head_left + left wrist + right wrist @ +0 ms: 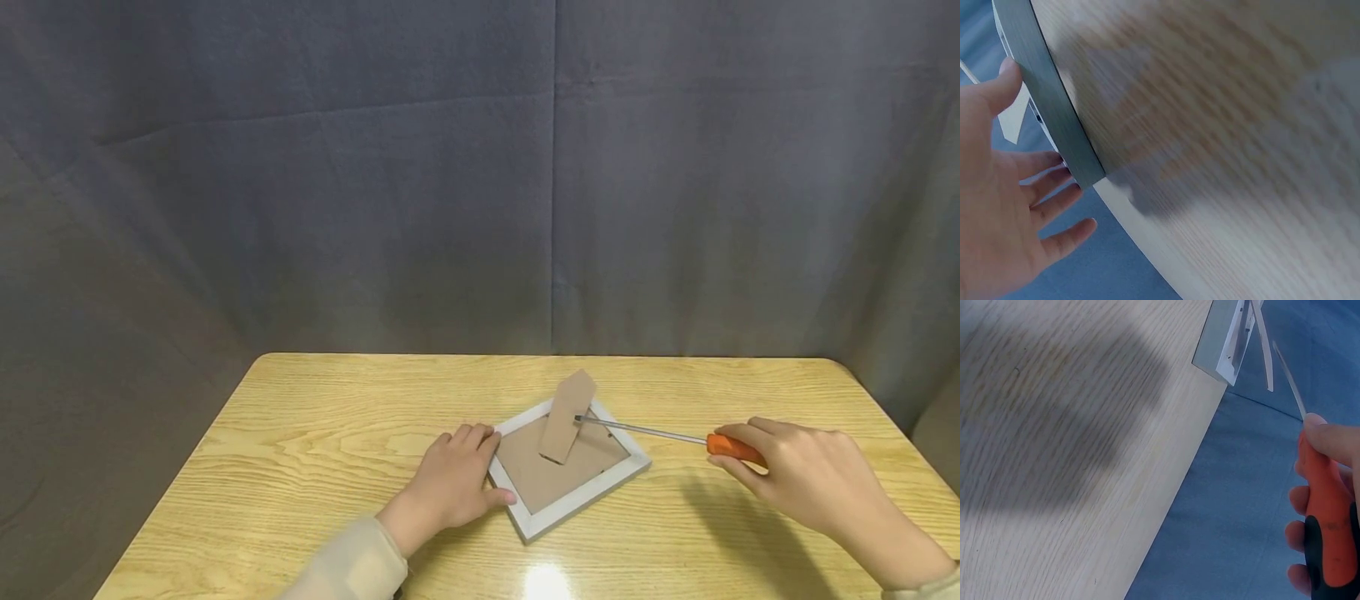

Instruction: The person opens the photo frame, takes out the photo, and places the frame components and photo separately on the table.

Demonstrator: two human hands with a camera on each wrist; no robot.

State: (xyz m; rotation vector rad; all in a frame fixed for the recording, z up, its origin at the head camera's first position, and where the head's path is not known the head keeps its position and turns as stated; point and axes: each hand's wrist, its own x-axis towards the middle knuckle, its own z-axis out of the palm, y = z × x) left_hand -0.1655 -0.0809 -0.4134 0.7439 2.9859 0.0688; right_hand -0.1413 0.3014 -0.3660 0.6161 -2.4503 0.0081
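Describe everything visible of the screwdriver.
The screwdriver has a long, thin, metallic-looking shaft with a dark tip, and an orange, plastic-looking handle with black sections. The right hand grips the handle, holding the tool raised above the table, shaft pointing toward the brown stand on the frame. In the right wrist view, the tip looks just clear of that stand.

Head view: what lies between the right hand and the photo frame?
The screwdriver's metal shaft, with tabletop below; the head view shows both.

No readable text, labels or brands; no legible numbers or signs anywhere
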